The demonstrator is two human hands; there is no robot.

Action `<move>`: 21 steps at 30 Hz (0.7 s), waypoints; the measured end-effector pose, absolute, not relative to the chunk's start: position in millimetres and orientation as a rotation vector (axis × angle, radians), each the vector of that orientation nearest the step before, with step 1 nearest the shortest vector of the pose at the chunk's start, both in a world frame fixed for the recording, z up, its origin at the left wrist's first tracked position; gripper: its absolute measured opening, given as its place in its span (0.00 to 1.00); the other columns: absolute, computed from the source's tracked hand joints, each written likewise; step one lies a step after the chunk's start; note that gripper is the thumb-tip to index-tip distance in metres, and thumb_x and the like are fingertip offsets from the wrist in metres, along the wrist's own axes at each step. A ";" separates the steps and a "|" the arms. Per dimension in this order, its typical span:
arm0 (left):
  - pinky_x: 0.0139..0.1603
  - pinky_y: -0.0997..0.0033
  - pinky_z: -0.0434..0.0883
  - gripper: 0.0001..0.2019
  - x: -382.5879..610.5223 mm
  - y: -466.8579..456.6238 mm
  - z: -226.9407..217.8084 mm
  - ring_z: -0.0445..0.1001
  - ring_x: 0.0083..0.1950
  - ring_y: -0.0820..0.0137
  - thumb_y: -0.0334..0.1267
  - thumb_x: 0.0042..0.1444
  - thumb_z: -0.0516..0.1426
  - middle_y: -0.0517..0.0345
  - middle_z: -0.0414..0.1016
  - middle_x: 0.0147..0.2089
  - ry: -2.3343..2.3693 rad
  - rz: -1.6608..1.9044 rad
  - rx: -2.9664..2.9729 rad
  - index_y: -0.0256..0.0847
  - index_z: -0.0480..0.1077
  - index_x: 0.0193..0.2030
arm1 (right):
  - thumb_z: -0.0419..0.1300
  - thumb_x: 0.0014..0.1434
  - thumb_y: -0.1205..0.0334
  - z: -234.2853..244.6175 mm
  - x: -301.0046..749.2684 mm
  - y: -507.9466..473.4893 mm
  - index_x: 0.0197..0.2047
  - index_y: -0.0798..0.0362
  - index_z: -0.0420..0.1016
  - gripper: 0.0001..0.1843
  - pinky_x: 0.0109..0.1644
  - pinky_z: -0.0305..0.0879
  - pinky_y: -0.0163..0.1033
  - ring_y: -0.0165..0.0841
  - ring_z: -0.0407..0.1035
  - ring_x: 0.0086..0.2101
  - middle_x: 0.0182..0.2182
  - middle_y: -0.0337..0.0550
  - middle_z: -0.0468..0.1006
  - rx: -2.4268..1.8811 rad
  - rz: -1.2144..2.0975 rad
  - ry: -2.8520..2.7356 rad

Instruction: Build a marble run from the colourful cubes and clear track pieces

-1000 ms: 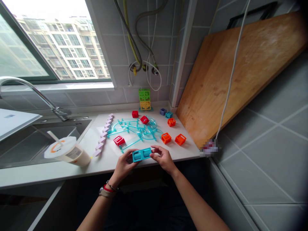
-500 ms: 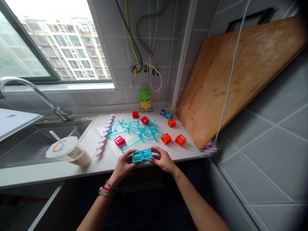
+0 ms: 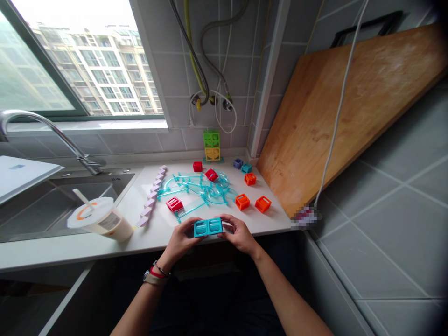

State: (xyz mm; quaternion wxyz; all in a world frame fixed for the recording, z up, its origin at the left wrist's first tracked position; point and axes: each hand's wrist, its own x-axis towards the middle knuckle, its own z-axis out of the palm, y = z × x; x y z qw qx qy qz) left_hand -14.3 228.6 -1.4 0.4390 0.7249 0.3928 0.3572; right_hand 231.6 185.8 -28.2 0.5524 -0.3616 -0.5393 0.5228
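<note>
Two teal toy building blocks (image 3: 208, 227), side by side and touching, are held in front of the counter's front edge. My left hand (image 3: 181, 238) grips their left end, and my right hand (image 3: 238, 234) grips the right end. Behind them on the counter lie clear teal track pieces (image 3: 196, 186) in a loose pile. A red block (image 3: 174, 204) sits just beyond my left hand. Orange blocks, one of them (image 3: 242, 201) nearest, rest beyond my right hand. Two more red blocks, one (image 3: 211, 175) among the tracks and another (image 3: 198, 166) behind, are farther back.
A green and yellow block stack (image 3: 212, 145) stands against the back wall. A zigzag row of pale pieces (image 3: 151, 198) runs along the left. A drink cup with a straw (image 3: 105, 219) is by the sink (image 3: 121, 184). A wooden board (image 3: 332, 121) leans at right.
The teal blocks have tilted slightly between my hands, so their front edge shows differently. The view has shifted a little; the other things have stayed put.
</note>
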 end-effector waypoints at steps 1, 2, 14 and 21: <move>0.54 0.58 0.78 0.23 -13.2 227.8 1.4 0.82 0.52 0.56 0.43 0.54 0.70 0.49 0.82 0.51 0.979 0.876 1.817 0.40 0.74 0.54 | 0.75 0.53 0.56 -28.1 231.5 185.8 0.58 0.45 0.77 0.30 0.68 0.65 0.56 0.45 0.72 0.59 0.58 0.45 0.78 -0.856 1.237 -1.277; 0.54 0.59 0.78 0.24 -11.9 227.0 4.5 0.82 0.51 0.56 0.44 0.54 0.70 0.49 0.82 0.52 0.980 0.861 1.839 0.41 0.74 0.56 | 0.75 0.53 0.56 -28.0 231.2 185.8 0.58 0.45 0.77 0.30 0.68 0.65 0.56 0.45 0.72 0.60 0.59 0.45 0.78 -0.860 1.240 -1.282; 0.51 0.63 0.78 0.24 -3.8 226.5 18.0 0.82 0.49 0.57 0.46 0.54 0.69 0.51 0.83 0.50 0.981 0.740 1.969 0.40 0.76 0.55 | 0.75 0.53 0.53 -28.1 231.7 186.4 0.60 0.45 0.77 0.31 0.67 0.67 0.57 0.46 0.72 0.60 0.59 0.46 0.78 -0.893 1.236 -1.343; 0.50 0.63 0.77 0.24 -1.3 232.5 20.1 0.82 0.45 0.59 0.47 0.55 0.68 0.51 0.83 0.48 0.957 0.720 2.052 0.40 0.75 0.56 | 0.76 0.51 0.52 -23.2 231.9 187.0 0.59 0.45 0.77 0.32 0.66 0.69 0.56 0.46 0.73 0.59 0.58 0.46 0.79 -0.879 1.271 -1.289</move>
